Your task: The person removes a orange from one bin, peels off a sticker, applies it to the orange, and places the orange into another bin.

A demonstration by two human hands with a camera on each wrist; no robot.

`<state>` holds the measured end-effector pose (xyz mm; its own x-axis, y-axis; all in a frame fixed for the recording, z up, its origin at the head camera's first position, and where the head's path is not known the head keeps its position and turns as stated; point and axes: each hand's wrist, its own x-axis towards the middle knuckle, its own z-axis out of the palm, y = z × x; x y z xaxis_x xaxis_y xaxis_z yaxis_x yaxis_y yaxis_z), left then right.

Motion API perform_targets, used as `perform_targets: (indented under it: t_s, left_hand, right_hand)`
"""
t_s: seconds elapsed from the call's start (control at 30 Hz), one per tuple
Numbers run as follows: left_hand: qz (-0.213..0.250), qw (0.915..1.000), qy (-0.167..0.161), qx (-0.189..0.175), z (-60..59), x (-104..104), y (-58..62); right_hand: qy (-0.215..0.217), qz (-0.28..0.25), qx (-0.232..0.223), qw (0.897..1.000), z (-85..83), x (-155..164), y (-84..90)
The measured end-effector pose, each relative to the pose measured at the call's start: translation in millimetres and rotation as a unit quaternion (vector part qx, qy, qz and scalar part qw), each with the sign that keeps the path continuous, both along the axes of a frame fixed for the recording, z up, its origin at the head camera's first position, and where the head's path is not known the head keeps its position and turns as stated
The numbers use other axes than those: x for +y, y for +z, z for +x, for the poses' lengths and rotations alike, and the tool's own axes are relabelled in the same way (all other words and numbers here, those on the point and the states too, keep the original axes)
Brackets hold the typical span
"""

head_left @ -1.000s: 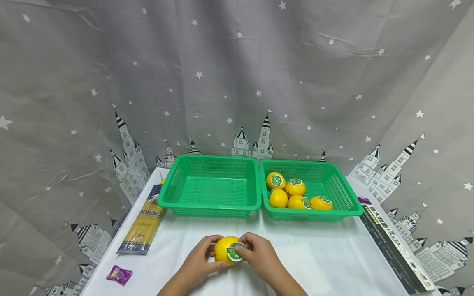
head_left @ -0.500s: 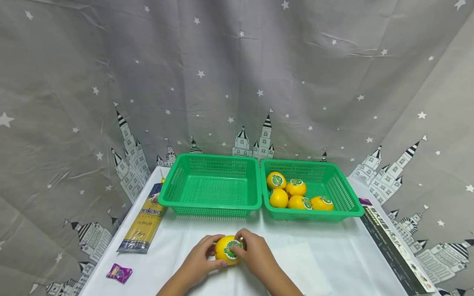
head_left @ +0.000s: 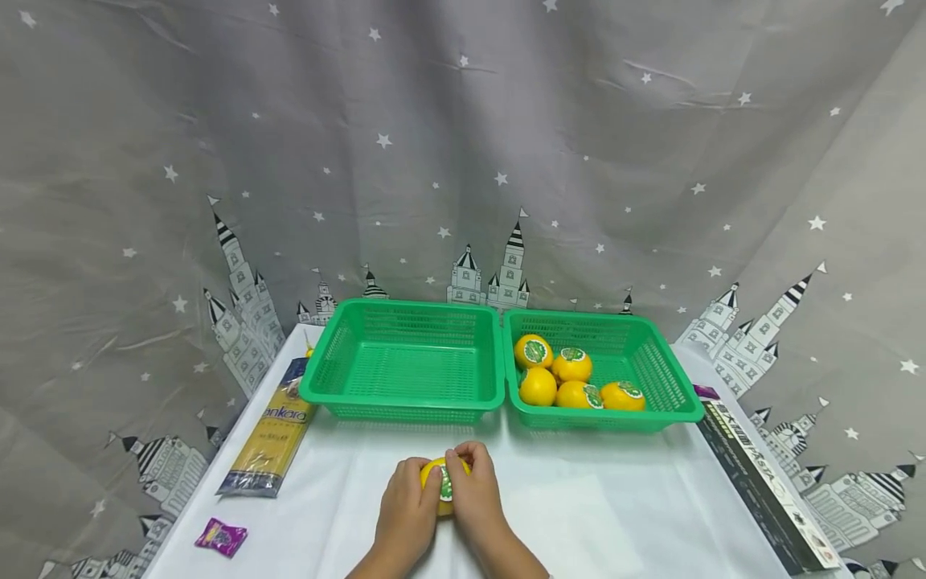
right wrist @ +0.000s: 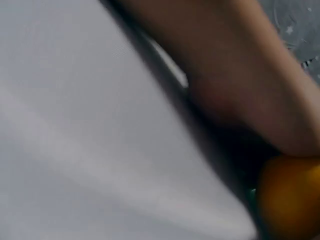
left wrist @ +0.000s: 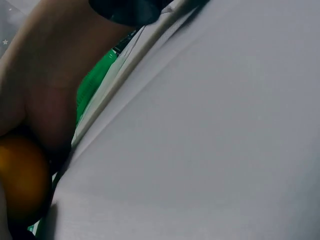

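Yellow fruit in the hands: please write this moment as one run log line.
left hand: holds yellow fruit | right hand: holds same fruit, fingers on its green sticker | left basket: nothing inside

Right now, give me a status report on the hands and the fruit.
Both hands, left hand and right hand, grip the stickered orange on the white tablecloth. Left basket empty. Nothing in the way.

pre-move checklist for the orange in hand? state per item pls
1. Both hands on the orange: left hand and right hand curl round it. ok
2. Sticker stuck flat: mostly hidden by fingers. cannot tell
3. Left basket has room: nothing in it. ok
4. Right basket holds five oranges, space left. ok
5. Path to the baskets: bare tablecloth between. ok
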<state>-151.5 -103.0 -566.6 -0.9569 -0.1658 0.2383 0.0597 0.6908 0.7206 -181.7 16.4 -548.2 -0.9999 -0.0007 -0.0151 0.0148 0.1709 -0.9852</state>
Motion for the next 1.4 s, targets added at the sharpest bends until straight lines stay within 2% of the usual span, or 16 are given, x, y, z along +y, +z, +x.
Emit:
perform_targets:
  t_s: [0.13,0.23,0.33,0.43,0.5,0.57,0.83,1.0,1.1,1.27,1.4]
  left_hand:
    - [0.008,0.9999,-0.012,0.009,-1.8,2.7,2.7]
    - [0.032,0.9983,-0.038,-0.03,-3.3,0.1,7.6]
    - [0.061,0.9913,-0.069,-0.095,-6.0,-7.4,15.5]
    - [0.07,0.9808,-0.101,-0.151,-11.9,-17.3,23.9]
    - [0.066,0.976,-0.116,-0.172,-16.3,-23.6,27.8]
    - [0.066,0.9726,-0.128,-0.182,-20.9,-28.0,28.9]
    - [0.127,0.9567,-0.15,-0.215,-27.1,-33.3,30.6]
    - [0.114,0.9608,-0.152,-0.202,-24.3,-34.3,29.1]
    - [0.102,0.9644,-0.155,-0.188,-20.4,-35.7,24.8]
    - [0.1,0.9654,-0.178,-0.162,-14.0,-38.2,19.0]
    - [0.1,0.9655,-0.186,-0.152,-13.0,-37.6,15.4]
  right_hand:
    - [0.001,0.017,-0.007,1.0,-0.9,0.9,-1.2]
    - [0.033,0.003,-0.031,0.999,-1.2,7.9,-0.4]
    - [0.104,-0.008,-0.058,0.993,-2.9,16.4,-0.4]
    - [0.186,-0.008,-0.066,0.98,-5.5,24.6,-1.6]
    - [0.229,0.003,-0.052,0.972,-6.9,28.0,-3.8]
    - [0.251,0.013,-0.036,0.967,-8.0,29.7,-6.4]
    - [0.251,0.009,-0.01,0.968,-7.6,26.5,-11.4]
    - [0.24,0.004,-0.047,0.97,-7.2,26.2,-3.5]
    - [0.212,0.006,-0.071,0.975,-7.1,22.7,0.8]
    - [0.16,0.011,-0.063,0.985,-4.9,12.6,0.2]
    - [0.159,0.003,-0.056,0.986,-2.2,12.0,-0.1]
